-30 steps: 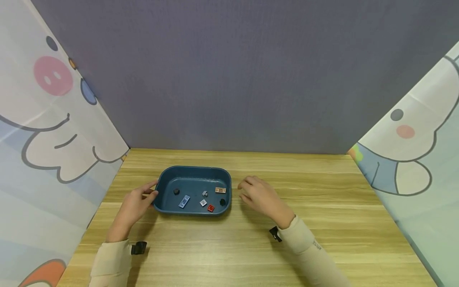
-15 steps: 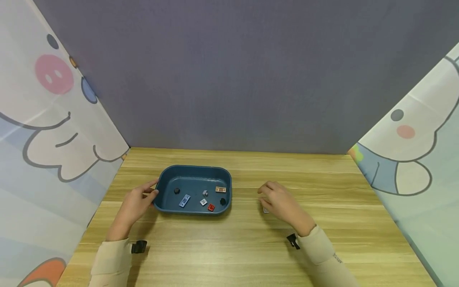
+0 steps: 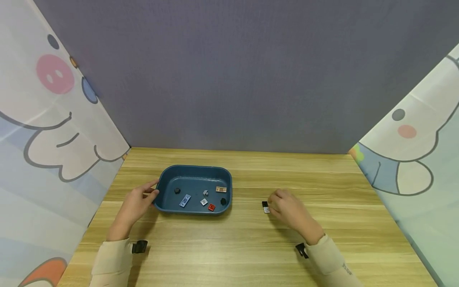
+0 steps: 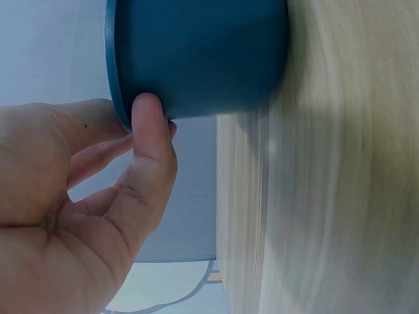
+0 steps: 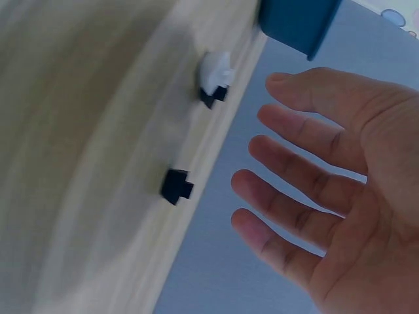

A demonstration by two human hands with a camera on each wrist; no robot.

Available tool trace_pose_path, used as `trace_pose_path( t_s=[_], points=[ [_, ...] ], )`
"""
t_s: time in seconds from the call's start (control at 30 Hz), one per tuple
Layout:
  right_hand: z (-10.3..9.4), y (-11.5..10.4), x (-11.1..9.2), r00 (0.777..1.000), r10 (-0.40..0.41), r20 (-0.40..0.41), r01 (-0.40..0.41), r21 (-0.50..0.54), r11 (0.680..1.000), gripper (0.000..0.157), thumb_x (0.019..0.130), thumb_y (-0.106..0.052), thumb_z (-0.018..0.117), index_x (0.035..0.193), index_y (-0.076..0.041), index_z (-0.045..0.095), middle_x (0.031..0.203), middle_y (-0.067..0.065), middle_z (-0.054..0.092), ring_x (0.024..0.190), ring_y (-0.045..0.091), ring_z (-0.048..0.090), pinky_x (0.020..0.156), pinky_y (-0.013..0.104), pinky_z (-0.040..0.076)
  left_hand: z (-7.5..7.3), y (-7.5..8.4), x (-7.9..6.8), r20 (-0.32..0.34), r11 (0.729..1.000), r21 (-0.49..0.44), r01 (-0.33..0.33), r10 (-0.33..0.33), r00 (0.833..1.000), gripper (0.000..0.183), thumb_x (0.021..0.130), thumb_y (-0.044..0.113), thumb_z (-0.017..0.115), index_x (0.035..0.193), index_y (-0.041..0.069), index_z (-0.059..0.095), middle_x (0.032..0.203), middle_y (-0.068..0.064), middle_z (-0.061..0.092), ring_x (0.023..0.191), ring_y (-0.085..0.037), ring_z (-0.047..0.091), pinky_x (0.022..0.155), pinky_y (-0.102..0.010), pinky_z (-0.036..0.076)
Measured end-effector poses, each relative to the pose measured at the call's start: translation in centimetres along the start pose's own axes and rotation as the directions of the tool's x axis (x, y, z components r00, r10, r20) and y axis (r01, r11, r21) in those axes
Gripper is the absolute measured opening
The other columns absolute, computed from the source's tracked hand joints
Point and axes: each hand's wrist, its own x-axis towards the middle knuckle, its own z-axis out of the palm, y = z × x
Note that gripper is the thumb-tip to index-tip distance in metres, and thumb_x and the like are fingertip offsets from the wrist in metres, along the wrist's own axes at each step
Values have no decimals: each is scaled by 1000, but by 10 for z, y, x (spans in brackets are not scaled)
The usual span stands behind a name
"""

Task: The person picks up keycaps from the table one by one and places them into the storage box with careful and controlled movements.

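A blue tray point(image 3: 195, 212) holds several small building-brick-like pieces: a printed blue tile point(image 3: 185, 200), a printed tan tile point(image 3: 221, 189), a red tile point(image 3: 211, 207) and a white tile point(image 3: 204, 202). My left hand point(image 3: 135, 205) grips its left end, with the thumb against the outer wall in the left wrist view. Right of the tray, my right hand point(image 3: 289, 209) hovers by a black piece point(image 3: 265, 203) and a white piece point(image 3: 266, 209) on the table. A separate black piece point(image 5: 177, 186) shows in the right wrist view. The right fingers are spread, holding nothing.
Inside the tray also lie a dark round piece point(image 3: 177, 191), a grey piece point(image 3: 205, 193) and a black piece point(image 3: 223, 201). The wooden table point(image 3: 222, 255) backs onto a grey panel point(image 3: 233, 79). Cartoon-printed sheets point(image 3: 408, 159) flank both sides.
My right hand has moved rightward and slightly nearer, away from the tray, uncovering the black and white pieces on the table. My left hand and the tray have stayed in place.
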Motion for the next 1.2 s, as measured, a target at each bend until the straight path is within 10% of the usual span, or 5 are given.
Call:
trace_pose_path(
  t_s=[1.2],
  points=[
    [19,-1,-4,1000,0,25,1,-34,999,17,81,-13,85,91,-8,72,99,5,65,86,23,63,72,37,56,1,1,-2,-19,999,32,-14,15,1000,46,103,11,57,146,-1,49,111,-26,66,72,-19,69,61,-32,56]
  ],
)
